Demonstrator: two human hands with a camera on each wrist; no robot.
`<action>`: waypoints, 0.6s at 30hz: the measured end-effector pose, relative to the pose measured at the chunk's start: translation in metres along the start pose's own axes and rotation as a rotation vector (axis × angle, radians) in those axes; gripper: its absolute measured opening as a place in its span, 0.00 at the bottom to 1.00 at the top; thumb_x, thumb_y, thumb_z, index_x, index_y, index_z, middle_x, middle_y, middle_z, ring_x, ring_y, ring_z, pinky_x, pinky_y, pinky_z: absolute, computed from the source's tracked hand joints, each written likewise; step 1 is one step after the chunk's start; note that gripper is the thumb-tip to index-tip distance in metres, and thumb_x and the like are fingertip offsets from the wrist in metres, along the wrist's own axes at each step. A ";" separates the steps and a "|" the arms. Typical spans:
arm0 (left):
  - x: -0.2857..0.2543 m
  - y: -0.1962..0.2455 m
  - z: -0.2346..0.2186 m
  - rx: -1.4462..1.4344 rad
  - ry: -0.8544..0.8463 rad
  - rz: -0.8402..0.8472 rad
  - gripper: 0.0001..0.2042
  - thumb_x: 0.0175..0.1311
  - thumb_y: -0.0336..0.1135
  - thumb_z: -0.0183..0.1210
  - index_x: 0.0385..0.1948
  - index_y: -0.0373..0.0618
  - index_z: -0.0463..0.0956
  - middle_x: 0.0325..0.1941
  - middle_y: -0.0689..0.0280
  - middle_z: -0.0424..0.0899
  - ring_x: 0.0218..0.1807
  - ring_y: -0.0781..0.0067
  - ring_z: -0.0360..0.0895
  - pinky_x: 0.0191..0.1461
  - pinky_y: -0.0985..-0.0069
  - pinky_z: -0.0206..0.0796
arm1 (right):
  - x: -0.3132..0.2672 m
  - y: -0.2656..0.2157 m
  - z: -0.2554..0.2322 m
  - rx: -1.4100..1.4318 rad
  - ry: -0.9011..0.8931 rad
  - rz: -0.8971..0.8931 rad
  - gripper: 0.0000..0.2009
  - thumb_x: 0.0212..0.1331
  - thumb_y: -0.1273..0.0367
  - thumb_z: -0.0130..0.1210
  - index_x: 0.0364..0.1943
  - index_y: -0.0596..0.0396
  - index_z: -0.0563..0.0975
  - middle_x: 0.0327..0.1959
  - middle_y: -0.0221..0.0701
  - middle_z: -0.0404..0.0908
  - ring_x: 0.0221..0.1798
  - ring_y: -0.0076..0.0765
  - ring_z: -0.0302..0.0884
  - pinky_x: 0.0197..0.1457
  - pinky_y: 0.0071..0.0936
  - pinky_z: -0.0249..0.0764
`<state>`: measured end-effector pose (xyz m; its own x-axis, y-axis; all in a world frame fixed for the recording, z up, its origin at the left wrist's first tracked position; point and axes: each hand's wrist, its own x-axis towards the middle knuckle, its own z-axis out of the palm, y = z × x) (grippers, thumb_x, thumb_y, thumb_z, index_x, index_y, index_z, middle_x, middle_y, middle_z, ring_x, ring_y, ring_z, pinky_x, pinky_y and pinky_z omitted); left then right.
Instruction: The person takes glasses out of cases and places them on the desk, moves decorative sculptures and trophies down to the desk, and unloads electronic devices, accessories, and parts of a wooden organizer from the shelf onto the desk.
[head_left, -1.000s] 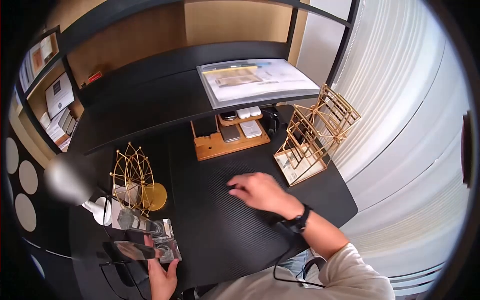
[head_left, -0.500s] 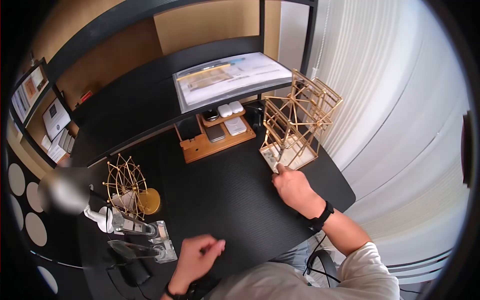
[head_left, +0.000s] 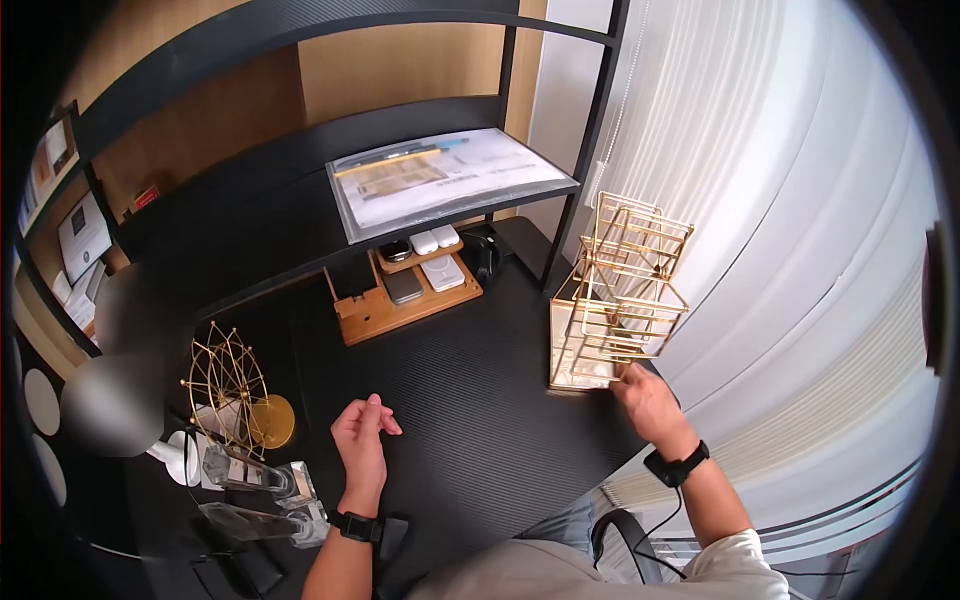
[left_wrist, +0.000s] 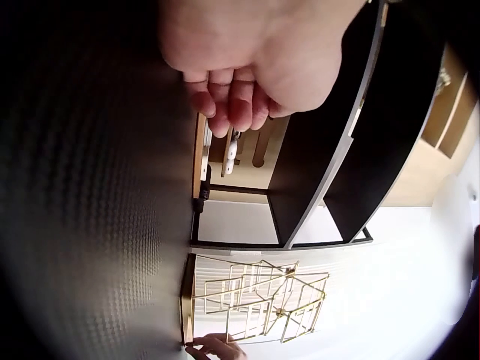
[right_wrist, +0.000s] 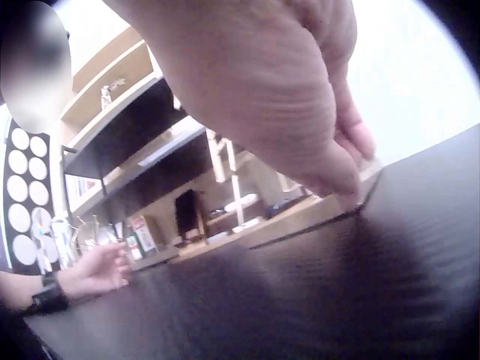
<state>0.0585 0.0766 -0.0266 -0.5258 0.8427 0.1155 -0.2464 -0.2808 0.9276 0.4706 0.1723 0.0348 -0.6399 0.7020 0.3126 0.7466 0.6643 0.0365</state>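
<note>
At the desk's right side stands a gold wire Ferris wheel model, its flat pale base (head_left: 578, 372) resting on the black desk. With the fingertips of my right hand (head_left: 652, 405) I pinch the near right corner of that base; in the right wrist view the fingers (right_wrist: 346, 180) come down on the base edge, close to the desktop. My left hand (head_left: 363, 440) hangs over the desk's middle, fingers loosely curled, holding nothing. The left wrist view shows those bent fingers (left_wrist: 240, 109) with the wire model (left_wrist: 281, 311) beyond.
To the left are a round gold wire ornament (head_left: 228, 385), clear crystal trophies (head_left: 245, 470) and a white lamp (head_left: 175, 455). A wooden organizer (head_left: 410, 312) with small devices sits below the raised shelf, which bears papers in a clear folder (head_left: 450, 180). White curtains (head_left: 760, 200) border the right side.
My left hand has left the crystal trophies and moved right, over the desk. My right hand has gone from mid-desk to the model's base, which has turned. The head view has shifted.
</note>
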 end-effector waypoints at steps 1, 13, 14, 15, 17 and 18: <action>0.000 0.000 -0.001 -0.002 -0.009 -0.004 0.16 0.79 0.35 0.58 0.27 0.38 0.79 0.21 0.67 0.79 0.23 0.79 0.76 0.32 0.79 0.69 | 0.000 0.010 -0.003 -0.008 -0.002 -0.008 0.07 0.53 0.77 0.56 0.35 0.58 0.83 0.43 0.40 0.79 0.51 0.48 0.81 0.54 0.38 0.81; -0.005 0.000 -0.004 0.022 -0.016 -0.023 0.15 0.78 0.33 0.57 0.26 0.40 0.79 0.23 0.67 0.79 0.23 0.79 0.76 0.32 0.78 0.70 | 0.027 0.092 0.034 -0.165 0.077 -0.113 0.08 0.53 0.75 0.57 0.36 0.55 0.85 0.48 0.39 0.83 0.59 0.48 0.78 0.63 0.42 0.77; -0.006 0.002 -0.004 0.023 -0.009 -0.024 0.15 0.78 0.33 0.57 0.26 0.40 0.79 0.23 0.67 0.79 0.23 0.79 0.76 0.32 0.78 0.70 | 0.028 0.093 0.031 -0.216 0.039 -0.109 0.08 0.54 0.73 0.57 0.37 0.54 0.85 0.48 0.39 0.84 0.59 0.47 0.77 0.63 0.42 0.75; -0.006 0.003 -0.003 0.036 -0.014 -0.029 0.15 0.78 0.33 0.58 0.26 0.40 0.79 0.23 0.67 0.80 0.23 0.80 0.76 0.32 0.78 0.70 | 0.026 0.095 0.029 -0.269 0.001 -0.101 0.09 0.56 0.72 0.57 0.38 0.53 0.86 0.49 0.38 0.84 0.58 0.47 0.77 0.64 0.42 0.74; -0.006 0.003 -0.003 0.054 -0.018 -0.037 0.15 0.78 0.33 0.58 0.26 0.40 0.79 0.23 0.67 0.80 0.23 0.80 0.76 0.32 0.79 0.70 | 0.020 0.107 0.036 -0.306 -0.055 -0.074 0.09 0.55 0.71 0.58 0.38 0.52 0.87 0.50 0.36 0.84 0.57 0.46 0.75 0.62 0.40 0.73; -0.006 0.002 -0.004 0.058 -0.028 -0.034 0.15 0.78 0.33 0.58 0.26 0.38 0.79 0.24 0.67 0.81 0.24 0.81 0.77 0.31 0.80 0.70 | 0.017 0.111 0.039 -0.292 -0.007 -0.081 0.11 0.54 0.72 0.57 0.40 0.50 0.87 0.49 0.36 0.84 0.54 0.46 0.77 0.61 0.40 0.74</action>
<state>0.0585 0.0691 -0.0271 -0.4944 0.8643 0.0925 -0.2163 -0.2254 0.9500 0.5354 0.2681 0.0070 -0.6999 0.6521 0.2914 0.7133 0.6168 0.3328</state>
